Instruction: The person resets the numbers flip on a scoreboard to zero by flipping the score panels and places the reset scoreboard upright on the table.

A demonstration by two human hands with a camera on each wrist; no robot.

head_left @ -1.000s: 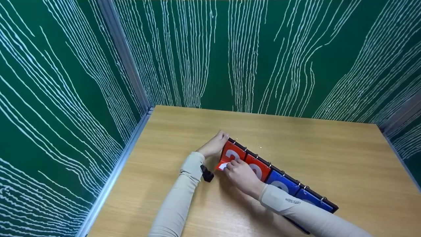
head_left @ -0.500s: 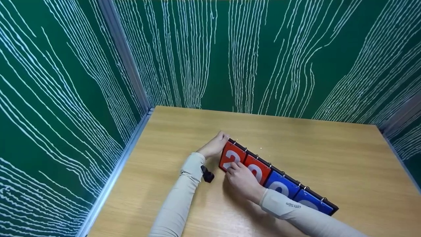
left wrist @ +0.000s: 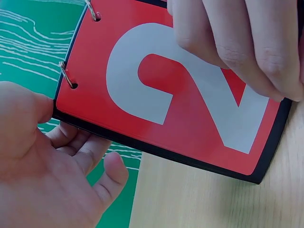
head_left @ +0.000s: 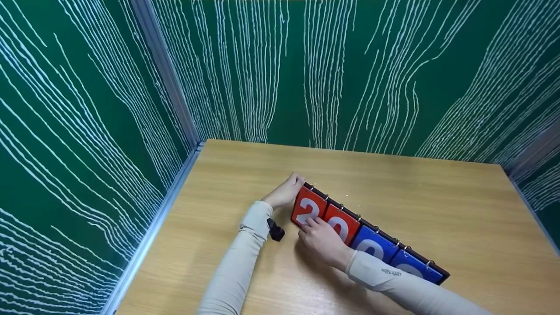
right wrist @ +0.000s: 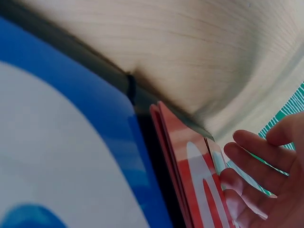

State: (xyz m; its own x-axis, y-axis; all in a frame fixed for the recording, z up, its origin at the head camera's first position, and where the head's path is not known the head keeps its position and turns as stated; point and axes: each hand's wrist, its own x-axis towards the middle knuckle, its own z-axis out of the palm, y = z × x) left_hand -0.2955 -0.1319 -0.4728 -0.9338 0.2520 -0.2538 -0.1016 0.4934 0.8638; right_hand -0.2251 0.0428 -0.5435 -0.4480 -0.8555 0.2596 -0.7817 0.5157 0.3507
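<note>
A tabletop flip scoreboard [head_left: 345, 221] leans diagonally on the table, two red cards at its left end and two blue cards to the right, hung on metal rings. The leftmost red card [left wrist: 147, 90] shows a white 2; the other cards show zeros, partly covered. My left hand [head_left: 284, 192] grips the scoreboard's upper left corner, its thumb at the edge and fingers behind. My right hand [head_left: 323, 240] is in front of the red cards, its loosely bent fingers [left wrist: 237, 52] against the lower part of the 2 card. In the right wrist view, those fingers meet the card's edge.
The scoreboard stands on a wooden table [head_left: 245, 162]. Green walls [head_left: 293, 87] with white wavy lines rise behind and at the sides, joined by a grey metal post [head_left: 168, 74]. A black device [head_left: 275, 230] sits at my left wrist.
A second ago my right hand held a red card's lower edge lifted, its white part showing. That card now lies flat, and the fingers rest against it. My left hand stays put.
</note>
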